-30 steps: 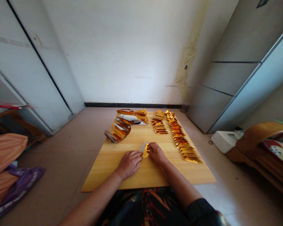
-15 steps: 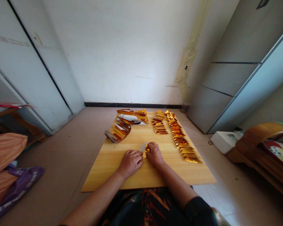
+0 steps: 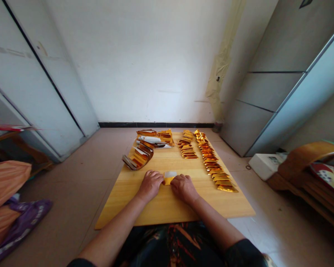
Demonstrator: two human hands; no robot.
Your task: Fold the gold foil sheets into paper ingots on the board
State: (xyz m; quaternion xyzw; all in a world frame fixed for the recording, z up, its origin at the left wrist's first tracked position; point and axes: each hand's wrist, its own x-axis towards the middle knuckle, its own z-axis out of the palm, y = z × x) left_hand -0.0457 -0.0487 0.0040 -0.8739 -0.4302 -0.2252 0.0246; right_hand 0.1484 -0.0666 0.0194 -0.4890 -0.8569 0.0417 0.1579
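Observation:
Between my hands, near the front of the wooden board, lies a piece of gold foil paper (image 3: 168, 180) with a pale whitish strip (image 3: 171, 174) along its far side. My left hand (image 3: 151, 183) has its fingers closed at the paper's left end. At the right end, my right hand (image 3: 184, 187) pinches the paper with curled fingers. The fingertips of both hands are partly hidden. To the right, a long row of folded gold foil pieces (image 3: 214, 163) overlaps one another, and a shorter row of similar pieces (image 3: 187, 144) lies beside it.
The wooden board (image 3: 122, 200) bears all this. A curved stack of foil sheets (image 3: 140, 157) lies at its left, with more foil sheets and a white roll (image 3: 150, 139) behind. A white box (image 3: 264, 167) and wooden seat (image 3: 300, 178) stand right; a purple bag (image 3: 30, 215) lies left.
The foil paper with its pale strip has turned from slanting to lying crosswise. My left hand has shifted left to its end; my right hand has moved slightly nearer to me.

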